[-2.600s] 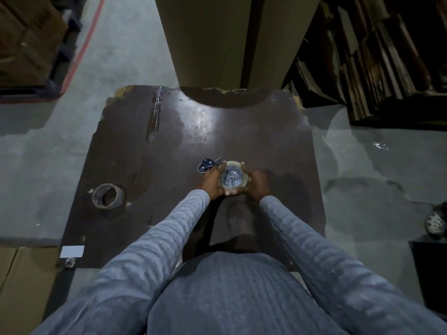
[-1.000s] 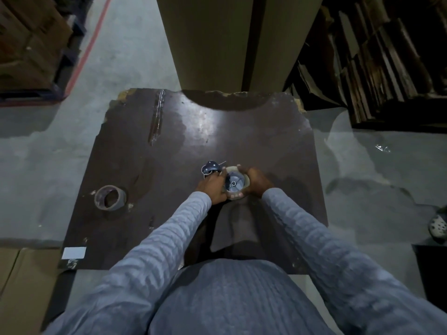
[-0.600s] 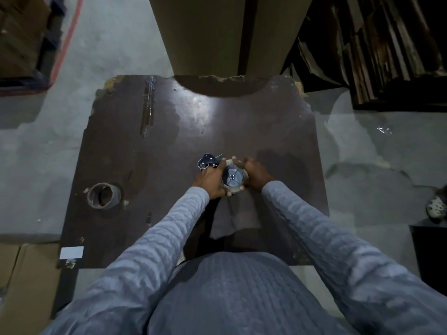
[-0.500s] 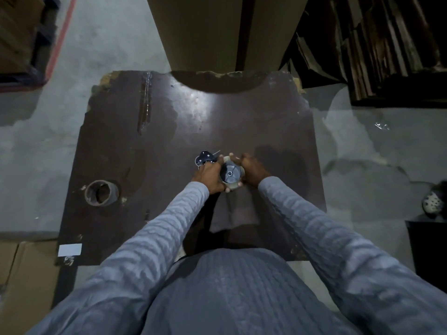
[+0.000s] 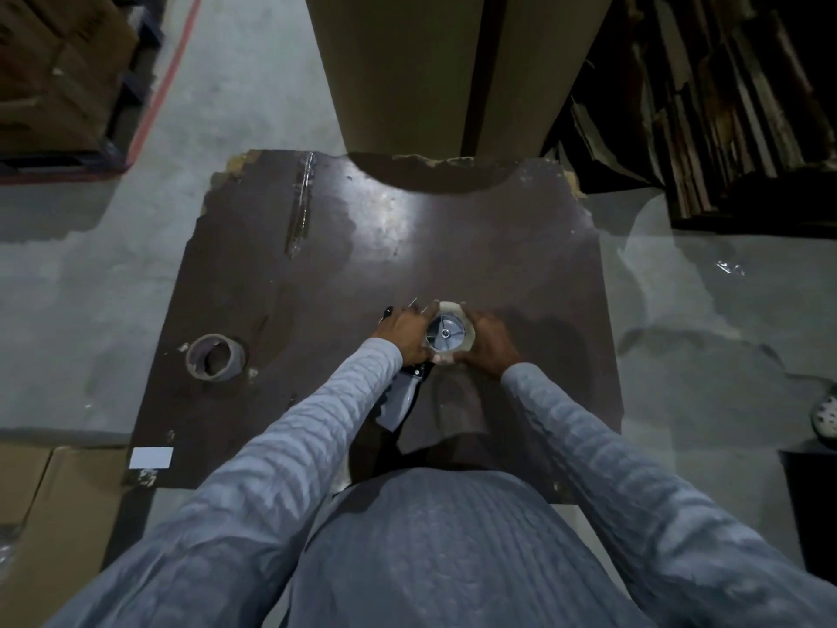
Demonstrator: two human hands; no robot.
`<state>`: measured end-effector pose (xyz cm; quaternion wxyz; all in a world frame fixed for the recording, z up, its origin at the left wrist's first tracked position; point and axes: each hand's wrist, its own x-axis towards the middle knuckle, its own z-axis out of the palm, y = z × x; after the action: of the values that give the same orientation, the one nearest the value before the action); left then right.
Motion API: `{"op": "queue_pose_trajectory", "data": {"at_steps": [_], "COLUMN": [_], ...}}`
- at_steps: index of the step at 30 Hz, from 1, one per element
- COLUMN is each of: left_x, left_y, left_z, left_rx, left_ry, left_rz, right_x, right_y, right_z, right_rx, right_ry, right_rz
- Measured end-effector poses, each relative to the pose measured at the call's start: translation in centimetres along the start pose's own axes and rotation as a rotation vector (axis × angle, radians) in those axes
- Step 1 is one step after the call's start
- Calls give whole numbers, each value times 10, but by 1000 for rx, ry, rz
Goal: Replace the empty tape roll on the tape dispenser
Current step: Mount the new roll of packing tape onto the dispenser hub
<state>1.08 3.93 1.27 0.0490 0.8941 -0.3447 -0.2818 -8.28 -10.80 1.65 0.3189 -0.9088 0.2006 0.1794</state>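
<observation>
Head view looks down on two hands meeting over a dark board on a concrete floor. Left hand and right hand press in from either side of a tape roll, fingers curled round its rim, so both are closed on it. Inside the roll sits the grey spoked hub of the dispenser, facing up at the camera. A dark part of the dispenser pokes out just beyond the left hand's knuckles, and its pale handle runs back under the left wrist toward the body. Whether the roll is fully seated on the hub cannot be told.

Well off to the left of the left hand, an empty core lies alone on the board. Farther left and nearer the body, a white label sits by the board's corner. Beyond both hands stands tall cardboard.
</observation>
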Motion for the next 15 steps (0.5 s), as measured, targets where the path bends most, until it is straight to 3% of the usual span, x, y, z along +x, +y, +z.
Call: {"op": "queue_pose_trajectory", "data": {"at_steps": [15], "left_x": [14], "left_y": [0], "left_z": [20], "left_rx": [-32], "left_ry": [-86], "left_rz": [-104], "right_x": [17], "right_y": [7], "right_z": [3], "right_rx": [-78], "right_ry": [-79], "right_rz": [7]}}
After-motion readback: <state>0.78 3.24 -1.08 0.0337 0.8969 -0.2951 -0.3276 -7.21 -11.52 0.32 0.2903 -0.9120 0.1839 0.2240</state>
